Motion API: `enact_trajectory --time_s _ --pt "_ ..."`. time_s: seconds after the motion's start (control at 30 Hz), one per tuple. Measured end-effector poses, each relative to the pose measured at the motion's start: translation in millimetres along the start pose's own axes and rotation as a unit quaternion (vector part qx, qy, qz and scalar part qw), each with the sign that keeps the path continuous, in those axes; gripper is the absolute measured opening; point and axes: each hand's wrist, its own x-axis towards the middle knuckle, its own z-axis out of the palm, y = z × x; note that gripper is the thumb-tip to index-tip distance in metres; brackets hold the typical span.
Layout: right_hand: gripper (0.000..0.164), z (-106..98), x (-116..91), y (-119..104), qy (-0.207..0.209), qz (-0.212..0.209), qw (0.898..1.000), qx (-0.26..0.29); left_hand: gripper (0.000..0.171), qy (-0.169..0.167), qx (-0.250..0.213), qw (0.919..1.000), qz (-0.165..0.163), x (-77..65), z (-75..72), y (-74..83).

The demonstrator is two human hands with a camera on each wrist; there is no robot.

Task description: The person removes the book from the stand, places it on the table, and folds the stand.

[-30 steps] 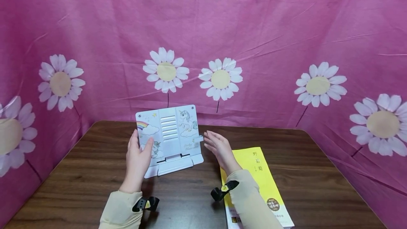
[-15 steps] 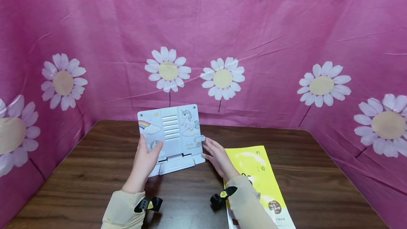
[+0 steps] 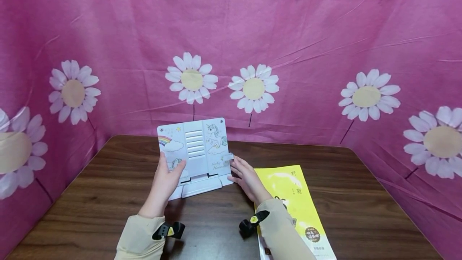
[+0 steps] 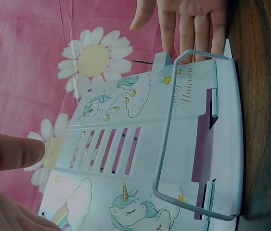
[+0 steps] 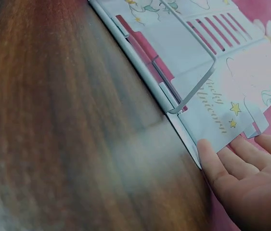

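Observation:
A white unicorn-printed book stand [image 3: 196,165] leans back on the table, its wire bar [image 4: 161,159] in front of the panel. My left hand [image 3: 164,179] is at its left edge; the thumb [image 4: 22,150] is straight and apart from the panel, while the other fingers reach the edge, their tips partly hidden. On the opposite side, my right hand [image 3: 249,177] touches the right edge with extended fingers. One fingertip [image 5: 206,147] meets the lower right corner, and other fingertips pass behind the panel, below a small side clip [image 5: 256,126].
A yellow book [image 3: 299,204] lies to the right on the brown wooden table [image 3: 361,208], partly under my right forearm. A pink curtain [image 3: 306,31] printed with white daisies hangs behind. Each wrist wears a black strap camera.
My right hand has moved left and closer, from apart to touching the stand's right edge. The left hand has shifted slightly right along the left edge. The stand stays nearly in place.

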Motion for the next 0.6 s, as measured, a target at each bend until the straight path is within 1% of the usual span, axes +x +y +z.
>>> enact_trajectory --time_s 0.17,0.37,0.6 --pt "0.066 0 -2 -3 0.016 0.009 1.0 -0.009 0.086 -0.006 -0.006 1.0 -0.004 2.1 -1.5 -2.6" --pt "0.08 0 -5 -8 0.024 0.032 0.999 -0.01 0.085 0.0 -0.012 0.9999 -0.003 3.7 -3.4 -3.7" --pt "0.079 1 -11 -15 0.031 0.057 0.998 -0.019 0.083 -0.003 -0.008 1.0 -0.002 4.8 -4.2 -4.9"
